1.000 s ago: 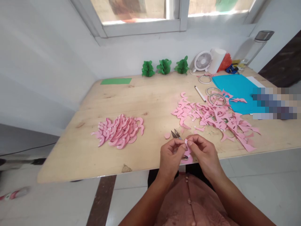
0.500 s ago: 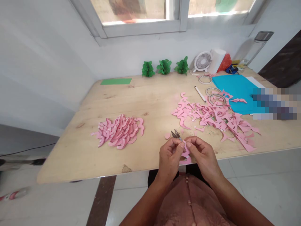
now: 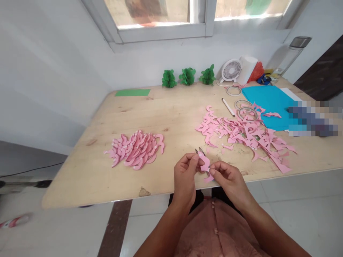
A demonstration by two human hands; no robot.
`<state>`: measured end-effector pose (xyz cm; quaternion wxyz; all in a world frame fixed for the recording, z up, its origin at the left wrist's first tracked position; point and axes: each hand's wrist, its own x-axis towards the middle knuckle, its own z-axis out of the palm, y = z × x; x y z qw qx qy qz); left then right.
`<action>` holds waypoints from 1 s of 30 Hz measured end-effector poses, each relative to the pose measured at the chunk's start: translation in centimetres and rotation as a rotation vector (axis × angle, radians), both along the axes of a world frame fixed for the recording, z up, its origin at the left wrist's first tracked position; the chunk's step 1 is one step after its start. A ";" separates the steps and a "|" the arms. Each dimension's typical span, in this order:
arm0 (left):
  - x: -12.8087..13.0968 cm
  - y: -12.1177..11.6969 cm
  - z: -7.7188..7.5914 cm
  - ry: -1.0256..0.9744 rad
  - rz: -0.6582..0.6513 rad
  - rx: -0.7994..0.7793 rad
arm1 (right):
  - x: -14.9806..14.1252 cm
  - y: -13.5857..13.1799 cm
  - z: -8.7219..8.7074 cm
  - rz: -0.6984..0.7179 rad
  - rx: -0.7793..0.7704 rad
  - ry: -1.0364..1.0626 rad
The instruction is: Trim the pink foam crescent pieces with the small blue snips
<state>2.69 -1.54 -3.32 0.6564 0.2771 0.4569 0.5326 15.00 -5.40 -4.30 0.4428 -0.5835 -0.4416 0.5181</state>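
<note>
While left fingers (image 3: 193,161) pinch a pink cutout (image 3: 205,165), right fingers (image 3: 215,174) narrowly spaced at its edge, grip unclear.

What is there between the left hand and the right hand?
The head view shows pink cut paper between the left hand and the right hand, with scissors partly hidden behind it.

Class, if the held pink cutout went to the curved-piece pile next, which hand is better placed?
Probably the left hand: it grips the pink cutout and is nearer the curved-piece pile than the right hand.
</note>
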 end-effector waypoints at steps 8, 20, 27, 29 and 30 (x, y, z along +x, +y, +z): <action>-0.5 -0.8 -0.2 0.084 -0.184 -0.041 | -0.1 0.1 0.3 -0.041 0.016 0.037; -1.4 -0.8 -0.9 0.142 -0.114 -0.025 | 3.7 0.3 -0.5 -0.169 0.169 -0.394; -1.7 -0.7 -1.5 0.127 -0.094 -0.041 | 7.4 2.5 -1.0 -0.145 0.410 -0.947; -1.8 -0.6 -1.5 0.129 -0.082 -0.053 | 7.7 3.4 -1.0 -0.119 0.473 -1.060; -1.9 -0.6 -1.5 0.130 -0.079 -0.058 | 7.8 3.8 -1.0 -0.097 0.490 -1.108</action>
